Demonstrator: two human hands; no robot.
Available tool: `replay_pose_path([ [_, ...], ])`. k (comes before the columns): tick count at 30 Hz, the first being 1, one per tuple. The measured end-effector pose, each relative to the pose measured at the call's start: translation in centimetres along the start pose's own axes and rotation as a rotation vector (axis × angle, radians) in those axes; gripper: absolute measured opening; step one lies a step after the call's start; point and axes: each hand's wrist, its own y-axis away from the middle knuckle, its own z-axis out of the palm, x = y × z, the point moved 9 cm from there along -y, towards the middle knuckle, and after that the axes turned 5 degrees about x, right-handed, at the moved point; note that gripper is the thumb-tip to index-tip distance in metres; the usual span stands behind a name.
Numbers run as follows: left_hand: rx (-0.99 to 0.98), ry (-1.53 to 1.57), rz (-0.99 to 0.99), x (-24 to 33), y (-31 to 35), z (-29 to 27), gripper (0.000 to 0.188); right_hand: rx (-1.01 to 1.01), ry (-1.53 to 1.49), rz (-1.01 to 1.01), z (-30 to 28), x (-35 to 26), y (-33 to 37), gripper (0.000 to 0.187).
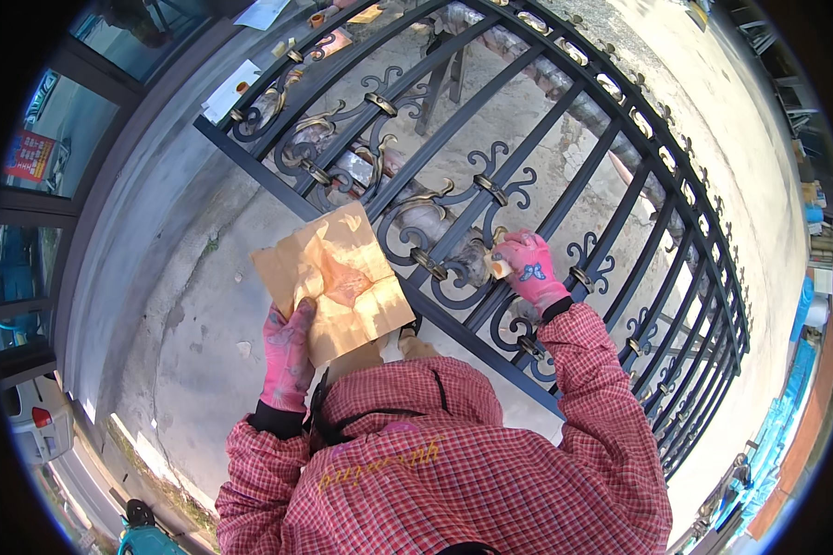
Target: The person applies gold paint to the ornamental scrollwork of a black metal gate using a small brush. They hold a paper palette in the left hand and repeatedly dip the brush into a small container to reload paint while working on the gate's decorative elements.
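Observation:
My left hand (289,356), in a pink glove, grips the lower left edge of a creased sheet of brown paper (372,248). A coppery pink patch (344,285) lies in the middle of that sheet. In its matching glove, my right hand (531,270) is closed round a small pale sponge-like piece (498,269), whose exact kind I cannot make out. This hand is over a black iron railing panel (453,242), beside its curled scrollwork. Gold-toned colour shows on several collars (491,191) and leaf shapes of the panel; the fingers hide part of the scroll beneath.
The panel stretches from upper left to lower right, raised over a concrete floor (194,319), with a trestle leg (457,76) under it. White sheets (231,91) and small orange-brown cups lie by its far left corner. Glass doors (65,129) stand on the left; blue wrapped bundles (787,407) lie at right.

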Motion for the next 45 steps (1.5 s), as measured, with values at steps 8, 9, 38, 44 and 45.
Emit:
replay_pose_path([
  [8, -0.003, -0.006, 0.016, 0.5, -0.5, -0.9, 0.034, -0.068, 0.153, -0.032, 1.6, -1.1, -0.3, 0.03],
  [9, -0.007, -0.007, 0.01, 0.6, -0.6, -1.1, 0.034, -0.023, 0.138, 0.02, 0.8, -0.4, -0.7, 0.029],
  [38, -0.023, 0.176, -0.048, -5.5, 2.5, 3.6, 0.033, 0.11, -0.286, 0.017, -8.9, -13.2, -5.5, 0.041],
  [44, 0.015, 0.102, -0.02, -5.9, 3.1, 4.2, 0.033, 0.013, -0.085, -0.347, -8.2, -18.2, -5.7, 0.036],
  [45, 0.014, 0.104, -0.028, -5.9, 3.1, 4.3, 0.033, 0.034, -0.068, -0.339, -8.9, -18.2, -5.9, 0.036],
])
